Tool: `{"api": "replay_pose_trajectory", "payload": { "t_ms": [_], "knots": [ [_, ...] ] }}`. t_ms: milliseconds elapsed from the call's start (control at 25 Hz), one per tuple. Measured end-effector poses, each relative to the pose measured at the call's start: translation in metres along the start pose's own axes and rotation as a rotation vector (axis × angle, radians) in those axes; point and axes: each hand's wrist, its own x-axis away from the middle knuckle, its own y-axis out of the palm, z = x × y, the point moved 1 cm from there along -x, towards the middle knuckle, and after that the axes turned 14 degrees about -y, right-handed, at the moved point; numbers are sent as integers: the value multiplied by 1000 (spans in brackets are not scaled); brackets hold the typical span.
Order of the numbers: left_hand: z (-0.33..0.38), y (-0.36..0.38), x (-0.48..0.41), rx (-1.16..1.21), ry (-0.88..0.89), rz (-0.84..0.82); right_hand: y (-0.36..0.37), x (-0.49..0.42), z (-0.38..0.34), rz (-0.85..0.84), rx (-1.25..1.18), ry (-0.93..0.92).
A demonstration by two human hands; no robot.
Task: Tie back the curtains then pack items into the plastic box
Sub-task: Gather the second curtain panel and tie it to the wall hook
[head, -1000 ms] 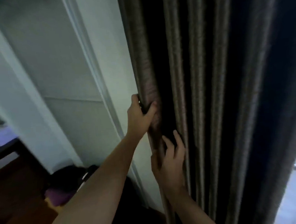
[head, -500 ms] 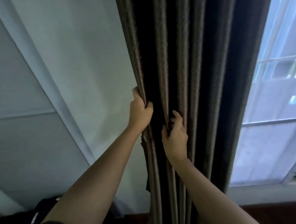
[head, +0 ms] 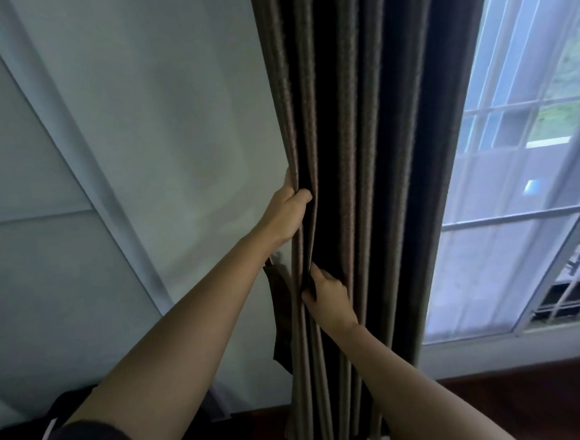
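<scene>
While the dark brown curtain (head: 362, 146) hangs bunched in pleats between the pale wall (head: 155, 126) and the window (head: 519, 176), I see the left hand (head: 286, 213) clamped on its left edge, thumb in front and fingers wrapped behind. The right hand (head: 328, 292) sits lower, fingers dug into the folds, thumb pinching a pleat. A dark fabric strip (head: 279, 310) hangs against the wall just beside the curtain, below the left hand. Pale bars cross the window, and reddish wooden floor (head: 521, 399) shows beneath the sill.
</scene>
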Motion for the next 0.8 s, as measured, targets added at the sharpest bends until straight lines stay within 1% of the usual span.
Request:
{"api": "replay_pose_trajectory", "payload": {
  "t_ms": [80, 160, 280, 320, 360, 400, 440, 480, 520, 560, 600, 680, 800],
  "knots": [
    [2, 2, 5, -13, 15, -36, 5, 9, -1, -18, -17, 2],
    [5, 6, 8, -48, 44, -52, 8, 13, 0, -88, -22, 18],
    [7, 12, 5, -266, 85, 59, 11, 17, 1, -219, 19, 48],
    [8, 12, 3, -332, 87, 100, 11, 19, 2, -229, 54, 35],
    [9, 10, 2, -373, 78, 121, 7, 20, 3, -175, 111, 8],
    [10, 8, 2, -397, 67, 123, 1, 19, 4, -33, 165, -20],
    [9, 4, 2, -412, 55, 115, -8, 16, 6, 164, 190, -28],
    [9, 1, 3, -422, 41, 105, -19, 9, 6, 369, 183, -19],
    [8, -2, 4, -426, 30, 94, -31, 0, 6, 538, 155, -17],
    [8, -5, 7, -428, 27, 82, -44, -11, 4, 619, 108, -15],
    [9, -6, 10, -426, 30, 66, -54, -21, 3, 627, 42, 2],
    [8, -6, 14, -414, 31, 28, -61, -37, 3, 518, -50, 21],
    [8, -4, 16, -412, 24, 1, -49, -35, 10, 343, 62, -27]
  ]
}}
